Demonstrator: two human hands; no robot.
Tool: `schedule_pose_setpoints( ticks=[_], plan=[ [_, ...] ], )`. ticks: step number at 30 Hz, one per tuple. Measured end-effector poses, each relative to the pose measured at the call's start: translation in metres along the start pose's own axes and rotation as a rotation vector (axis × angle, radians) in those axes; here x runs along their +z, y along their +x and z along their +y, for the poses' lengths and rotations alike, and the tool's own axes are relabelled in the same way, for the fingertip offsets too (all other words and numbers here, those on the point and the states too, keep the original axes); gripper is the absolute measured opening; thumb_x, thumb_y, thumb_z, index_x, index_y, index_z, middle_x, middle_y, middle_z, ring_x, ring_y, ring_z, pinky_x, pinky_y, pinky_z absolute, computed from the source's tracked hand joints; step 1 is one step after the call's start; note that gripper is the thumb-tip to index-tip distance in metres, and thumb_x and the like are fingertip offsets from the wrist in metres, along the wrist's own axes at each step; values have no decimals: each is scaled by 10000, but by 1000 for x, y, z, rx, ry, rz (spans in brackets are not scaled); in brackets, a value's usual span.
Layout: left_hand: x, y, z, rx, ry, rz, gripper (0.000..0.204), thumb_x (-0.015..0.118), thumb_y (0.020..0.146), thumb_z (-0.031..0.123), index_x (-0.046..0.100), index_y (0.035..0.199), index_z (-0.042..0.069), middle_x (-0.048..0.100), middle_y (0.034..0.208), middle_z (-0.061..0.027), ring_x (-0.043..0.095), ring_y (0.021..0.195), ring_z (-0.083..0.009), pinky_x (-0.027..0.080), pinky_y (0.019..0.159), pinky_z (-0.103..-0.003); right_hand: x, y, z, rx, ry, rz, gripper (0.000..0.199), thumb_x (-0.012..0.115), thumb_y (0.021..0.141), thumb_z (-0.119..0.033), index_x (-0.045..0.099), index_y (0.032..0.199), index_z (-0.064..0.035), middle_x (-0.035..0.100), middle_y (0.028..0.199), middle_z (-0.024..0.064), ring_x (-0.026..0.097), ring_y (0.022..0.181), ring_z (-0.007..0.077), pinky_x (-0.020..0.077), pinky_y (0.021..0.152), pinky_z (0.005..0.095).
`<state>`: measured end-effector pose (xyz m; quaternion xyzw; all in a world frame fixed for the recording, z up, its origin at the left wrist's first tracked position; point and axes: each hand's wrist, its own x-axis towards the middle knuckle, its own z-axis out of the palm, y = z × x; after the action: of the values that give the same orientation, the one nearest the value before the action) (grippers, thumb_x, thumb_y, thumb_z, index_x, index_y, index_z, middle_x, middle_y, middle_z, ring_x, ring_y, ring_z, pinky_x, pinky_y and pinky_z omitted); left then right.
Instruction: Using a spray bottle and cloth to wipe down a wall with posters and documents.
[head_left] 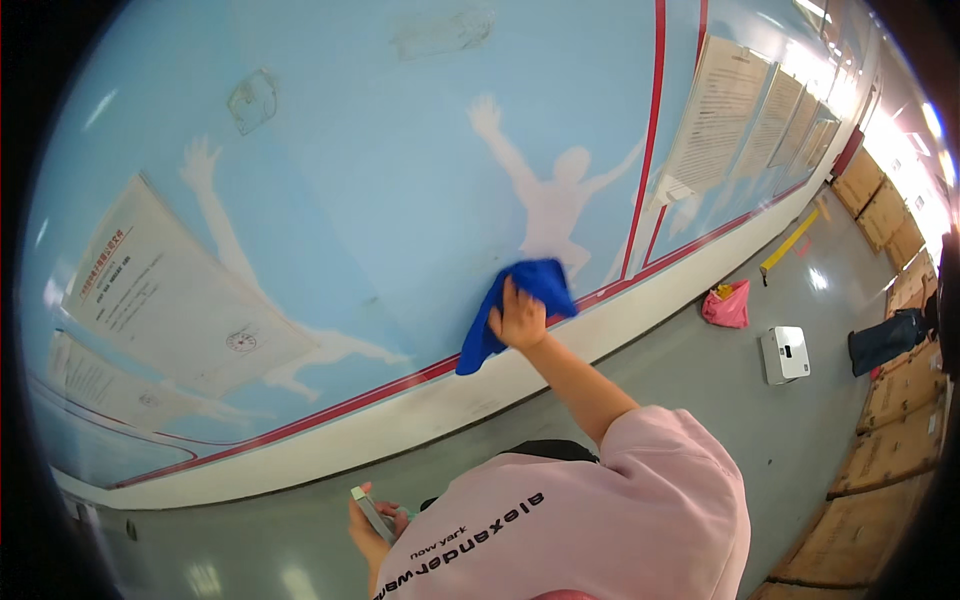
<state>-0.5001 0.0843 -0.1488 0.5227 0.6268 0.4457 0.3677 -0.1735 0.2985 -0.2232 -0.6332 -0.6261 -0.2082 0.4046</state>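
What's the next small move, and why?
I'd probably slide the blue cloth up and left across the light-blue panel: the right hand has it spread against that surface, and a squarish mark shows uncovered in that direction.

There's one cloth point(550, 281), one pink bag point(727, 308), one white box point(780, 358).
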Motion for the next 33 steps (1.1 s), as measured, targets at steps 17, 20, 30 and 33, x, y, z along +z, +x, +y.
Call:
schedule_pose_setpoints(
  ticks=[17,20,30,33],
  plan=[
    [23,9,9,5,39,-90,612,666,614,-55,469,1177,85,539,644,-27,580,682,-140,455,619,-272,-34,86,7,105,10,396,629,536,676,-123,393,1280,-19,383,1219,285,378,1115,430,240,966,553],
    [20,13,-5,47,38,-90,612,673,618,-44,471,1178,97,539,646,-25,577,685,-140,452,623,-276,-29,26,-47,-122,92,-269,416,557,653,-143,555,1058,-51,530,973,158,484,992,328,312,966,491],
    [28,13,9,14,48,-148,622,686,617,-41,462,1184,86,530,647,-15,575,701,-141,449,635,-284,5,-39,13,-632,118,-276,218,543,692,-207,623,895,-204,572,1009,-65,464,1081,126,286,996,391],
    [33,10,10,6,-11,-103,623,684,609,-53,464,1175,85,525,648,-11,572,707,-142,450,639,-286,-36,25,43,-664,-82,-119,321,539,643,-226,602,957,-203,556,1059,-60,461,1097,121,275,987,393]
  ],
)
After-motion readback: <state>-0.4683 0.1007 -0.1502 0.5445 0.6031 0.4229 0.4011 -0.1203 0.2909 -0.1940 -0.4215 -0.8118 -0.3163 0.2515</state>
